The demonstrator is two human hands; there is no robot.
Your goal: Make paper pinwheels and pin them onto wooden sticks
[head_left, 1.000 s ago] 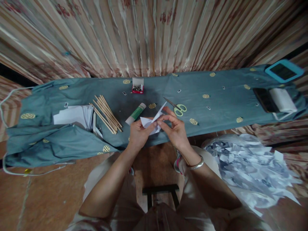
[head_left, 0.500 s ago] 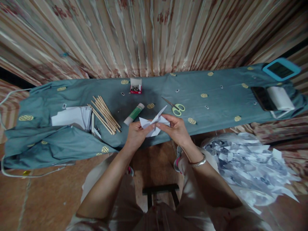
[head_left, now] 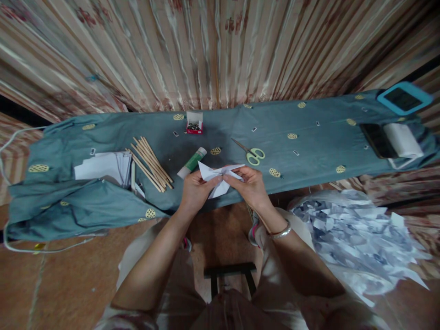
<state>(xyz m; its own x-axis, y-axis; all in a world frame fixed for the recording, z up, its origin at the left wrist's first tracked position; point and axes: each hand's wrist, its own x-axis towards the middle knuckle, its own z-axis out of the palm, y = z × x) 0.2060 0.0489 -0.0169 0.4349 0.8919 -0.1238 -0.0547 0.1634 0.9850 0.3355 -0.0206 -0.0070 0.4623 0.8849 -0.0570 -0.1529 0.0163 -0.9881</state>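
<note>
a piece of white paper (head_left: 222, 187) is up in the air between the two hands, over the near edge of the green cloth (head_left: 275, 142). it is folded into a shape with pointy bits, a bit like a pinwheel. one sharp point sticks up at the top left. a long thin point goes out to the right, over the right hand's fingers. a wider piece hangs down below the thumbs and gets narrow at the bottom left. the folds all come together near the middle, where a tiny dark spot shows, but it is too small to tell what it is. the paper looks plain, with soft gray shade in the folds.

the left hand (head_left: 196, 187) has its thumb and fingers closed on the left side of the paper. the right hand (head_left: 251, 184) pinches the right side, with its fingers bent behind and its thumb in front. the two thumb tips are close together near the middle.

just past the left hand lies a green and white tube (head_left: 192, 162). scissors (head_left: 250, 151) with light green handles lie past the right hand, near it. thin wooden sticks (head_left: 151, 164) lie off to the left.
</note>
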